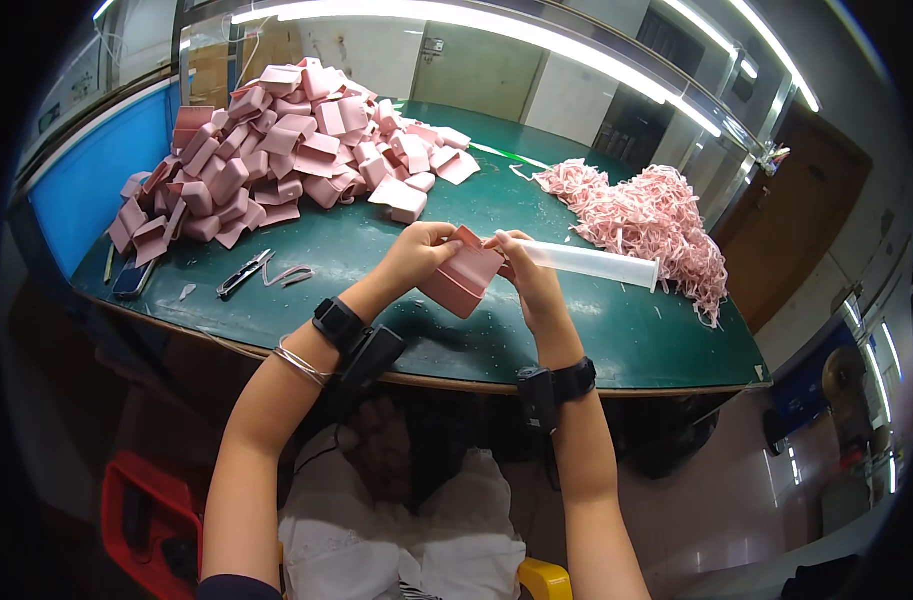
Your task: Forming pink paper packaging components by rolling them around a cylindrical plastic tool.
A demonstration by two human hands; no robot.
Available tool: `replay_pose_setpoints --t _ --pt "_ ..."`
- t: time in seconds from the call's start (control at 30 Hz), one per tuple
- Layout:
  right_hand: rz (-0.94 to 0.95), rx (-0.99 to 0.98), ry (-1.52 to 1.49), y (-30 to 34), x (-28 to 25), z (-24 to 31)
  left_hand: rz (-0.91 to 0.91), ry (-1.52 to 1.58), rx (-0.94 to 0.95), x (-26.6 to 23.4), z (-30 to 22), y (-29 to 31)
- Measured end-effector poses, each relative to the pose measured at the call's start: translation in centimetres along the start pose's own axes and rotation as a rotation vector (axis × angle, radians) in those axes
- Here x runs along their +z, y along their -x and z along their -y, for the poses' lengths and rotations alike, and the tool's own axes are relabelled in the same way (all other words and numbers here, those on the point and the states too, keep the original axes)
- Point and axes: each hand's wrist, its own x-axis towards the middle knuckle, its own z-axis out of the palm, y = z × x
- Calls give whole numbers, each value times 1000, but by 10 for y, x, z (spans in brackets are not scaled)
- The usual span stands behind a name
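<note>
My left hand (416, 254) is closed on a pink soft-looking case (463, 278), thumb and fingers pinching its raised flap. The case has a box-shaped lower part and hangs just above the green table. At its right edge is my right hand (527, 272), fingers closed in a pinch. From those fingers a translucent white plastic tube (601, 264) with a flanged end, like a syringe barrel, extends rightward. The tube's near end is hidden by the fingers. Whether the right fingertips also touch the case is hard to see.
A tall heap of similar pink cases (286, 150) fills the table's (456, 350) back left. A mound of thin pink strips (646, 215) lies at right. Nearer left are a cutter-like tool (243, 275), a curled strip (291, 274) and a dark flat object (132, 280).
</note>
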Motion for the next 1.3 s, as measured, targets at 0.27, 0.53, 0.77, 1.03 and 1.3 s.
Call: replay_pose_setpoints --t 0.27,0.53,0.77,1.03,1.3 --pt "-41 -80 128 -2 5 -6 35 10 21 0 1 1" --pt "32 -123 317 -6 8 -14 102 107 21 4 -9 8" --pt "3 -74 260 -3 12 -14 131 187 -28 6 -10 9" --pt "-8 -410 108 2 14 -2 -378 -221 -60 -21 21 -11" --pt "306 -120 509 1 17 -17 -407 -180 11 -12 14 -7"
